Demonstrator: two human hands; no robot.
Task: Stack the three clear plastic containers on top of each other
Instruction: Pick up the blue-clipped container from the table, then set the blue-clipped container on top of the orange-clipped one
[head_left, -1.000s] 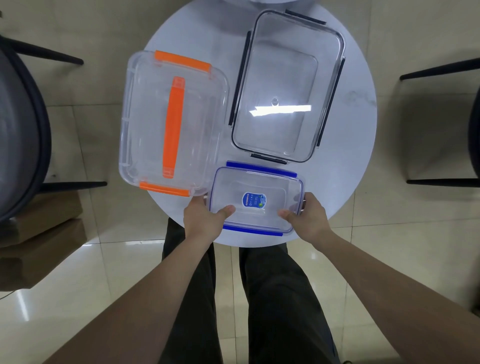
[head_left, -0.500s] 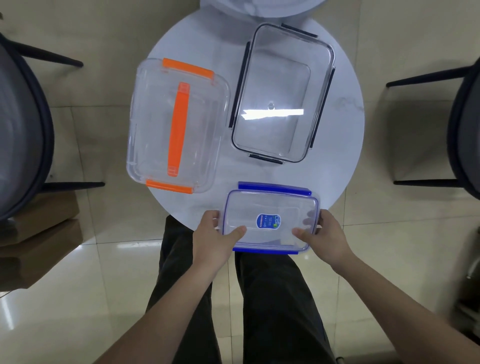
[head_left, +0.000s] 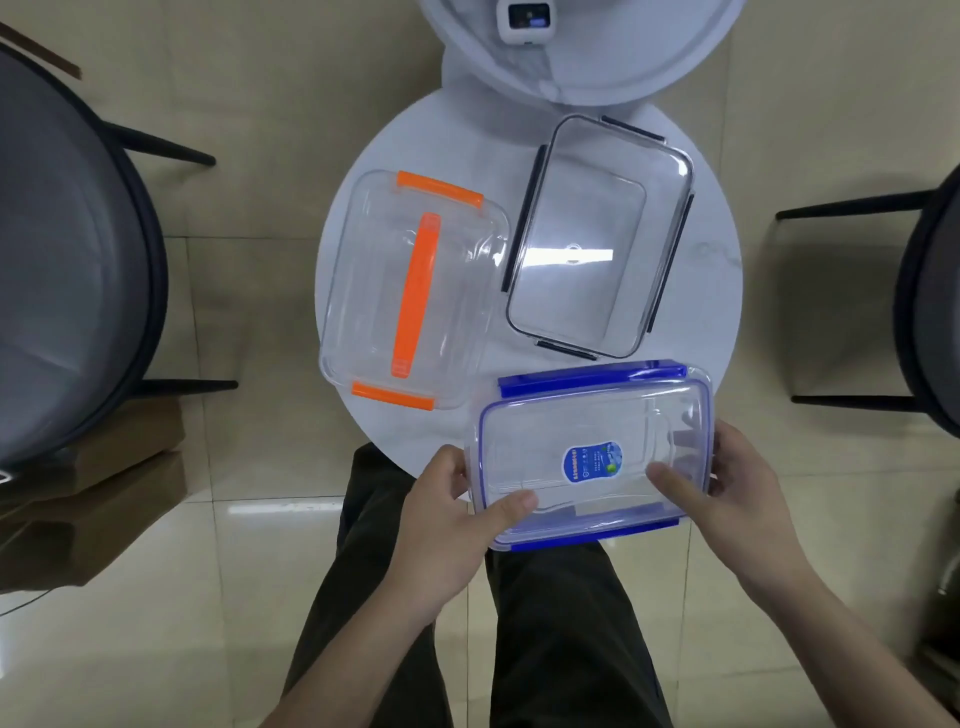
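The three containers sit apart, none on another. Farthest left, past the table, a dark round chair (head_left: 72, 260) stands on the tiled floor (head_left: 260, 130), with a brown cardboard box (head_left: 88, 493) just below it in the view.

On the left part of the round white table (head_left: 711, 270) lies the orange-clipped container (head_left: 410, 296), flat on the tabletop, an orange strip running along its lid and orange clips at its near and far ends. Just beside it, to the right, the black-clipped container (head_left: 597, 239) rests flat on the table too, turned slightly, a bright reflection of light across its lid. The two look very close at their neighbouring edges; whether they touch cannot be told.

Nearer the person, the blue-clipped container (head_left: 592, 457) is held by both hands over the table's near edge, its lid facing up with an oval blue label in the middle. It appears raised off the table. The left hand (head_left: 447, 530) grips its left short side, thumb pressed on top of the lid and the other fingers wrapped under and out of sight. The right hand (head_left: 737, 499) holds the right short side the same way, thumb lying on the lid, fingers curled behind the edge.

Below the hands are the person's dark trousers (head_left: 561, 623). At the far right, another dark chair (head_left: 930, 312) shows partly.
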